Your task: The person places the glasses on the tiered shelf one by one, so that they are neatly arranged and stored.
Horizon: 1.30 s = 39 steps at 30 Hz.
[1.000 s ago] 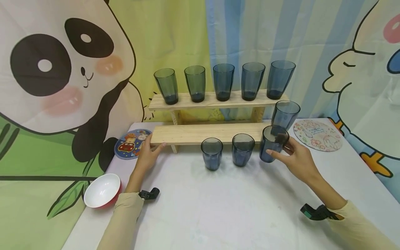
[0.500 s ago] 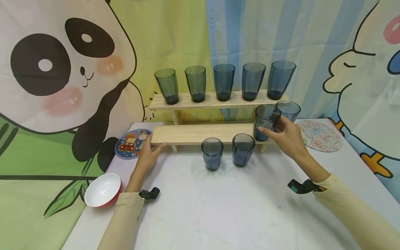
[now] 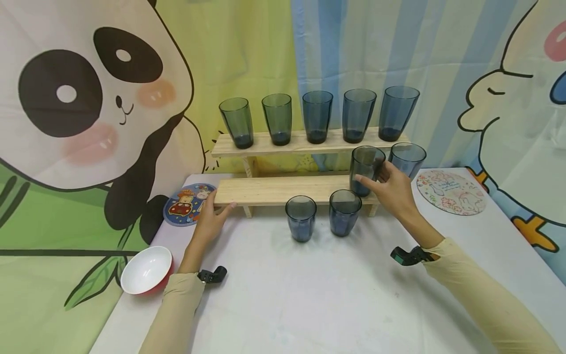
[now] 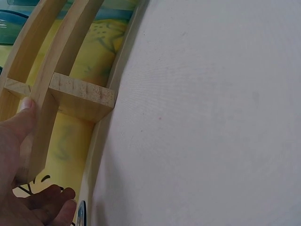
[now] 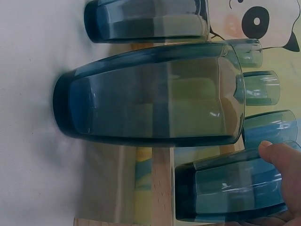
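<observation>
My right hand (image 3: 391, 189) grips a blue-grey drinking glass (image 3: 366, 169) between thumb and fingers, upright at the right part of the lower wooden shelf (image 3: 278, 189). In the right wrist view this glass (image 5: 235, 188) has its base close to the board; I cannot tell whether it touches. Just right of it stands another glass (image 3: 409, 156), its base hidden by my hand. My left hand (image 3: 208, 221) holds the left end of the lower shelf, its thumb on the front edge. Two glasses, a left one (image 3: 300, 221) and a right one (image 3: 344, 216), stand on the table before the shelf.
Several glasses stand in a row on the upper shelf (image 3: 287, 142). A white bowl with a red outside (image 3: 147, 270) sits at the table's left edge. One round mat (image 3: 187, 205) lies left of the rack, another (image 3: 451, 191) right. Printed curtains hang behind.
My right hand has lifted its glass from the table to the lower shelf, then shifted it left, away from the glass at the right end. My left hand keeps its place.
</observation>
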Available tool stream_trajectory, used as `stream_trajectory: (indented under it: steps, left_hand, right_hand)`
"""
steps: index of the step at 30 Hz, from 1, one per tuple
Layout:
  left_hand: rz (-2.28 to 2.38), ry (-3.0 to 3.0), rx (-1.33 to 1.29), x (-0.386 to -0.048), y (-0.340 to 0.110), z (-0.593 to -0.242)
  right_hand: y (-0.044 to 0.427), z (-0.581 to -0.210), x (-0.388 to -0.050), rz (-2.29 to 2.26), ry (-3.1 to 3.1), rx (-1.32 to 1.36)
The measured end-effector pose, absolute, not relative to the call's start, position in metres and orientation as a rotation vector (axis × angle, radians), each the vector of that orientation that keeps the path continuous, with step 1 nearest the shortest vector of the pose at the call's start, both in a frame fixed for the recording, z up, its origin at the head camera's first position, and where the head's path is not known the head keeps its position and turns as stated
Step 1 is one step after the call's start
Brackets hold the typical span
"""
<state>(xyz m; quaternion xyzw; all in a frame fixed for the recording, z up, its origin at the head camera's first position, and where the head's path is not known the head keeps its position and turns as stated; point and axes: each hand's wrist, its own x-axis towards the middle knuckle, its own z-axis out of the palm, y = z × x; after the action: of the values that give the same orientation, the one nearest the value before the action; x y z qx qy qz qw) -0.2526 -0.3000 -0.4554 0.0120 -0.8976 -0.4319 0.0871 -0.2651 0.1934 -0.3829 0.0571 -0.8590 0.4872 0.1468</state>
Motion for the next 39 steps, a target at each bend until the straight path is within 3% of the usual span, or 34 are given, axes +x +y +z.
stream_trajectory:
  steps: [21, 32, 39]
  left_hand:
    - [-1.329, -2.660, 0.018, -0.253, -0.300, -0.457]
    - [-1.276, -2.678, 0.029, -0.252, -0.301, -0.456]
    - [-1.275, -2.674, 0.041, -0.252, -0.300, -0.455]
  right_hand:
    - [0.187, -0.382, -0.265, 1.418, -2.537, 0.224]
    - [0.195, -0.385, -0.214, 1.432, -2.654, 0.207]
    - [0.191, -0.406, -0.195, 1.484, -2.681, 0.265]
